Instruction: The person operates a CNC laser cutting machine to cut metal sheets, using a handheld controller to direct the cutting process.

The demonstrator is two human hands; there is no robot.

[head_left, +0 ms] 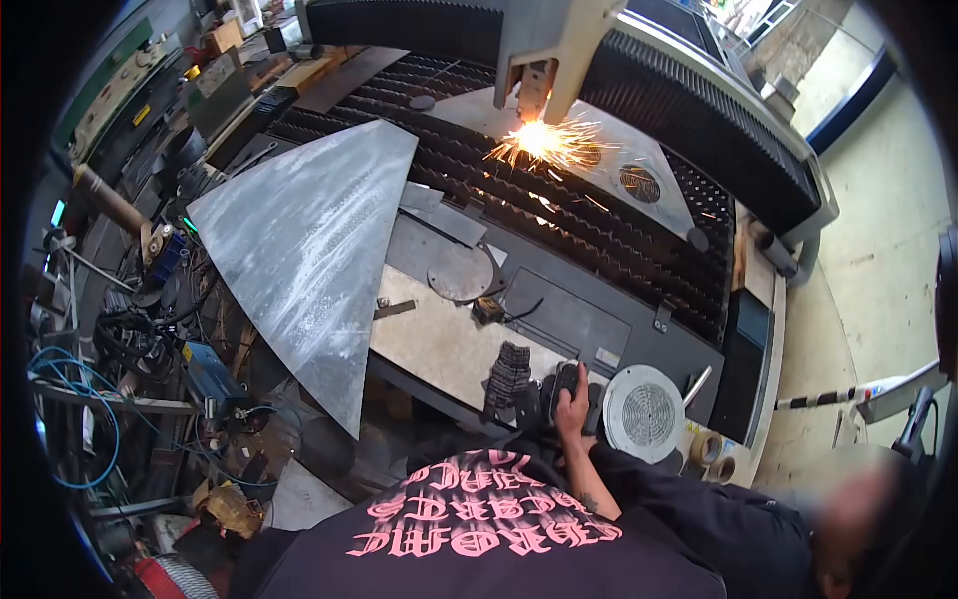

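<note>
My right hand is closed around a black handheld device, its thumb lying along one side. What the device is exactly, I cannot make out. Just left of it, a dark striped work glove lies on the bench edge. To the right is a round grey metal disc with a slotted grille. My left hand does not show. Beyond the bench, a cutting machine's head throws bright sparks over a metal sheet with round grille cutouts, lying on the slatted bed.
A large triangular metal sheet juts over the left side. Offcuts, a round plate and a tape measure lie on the bench. Tape rolls sit at right, beside another person in dark clothing. Cables and tools clutter the left.
</note>
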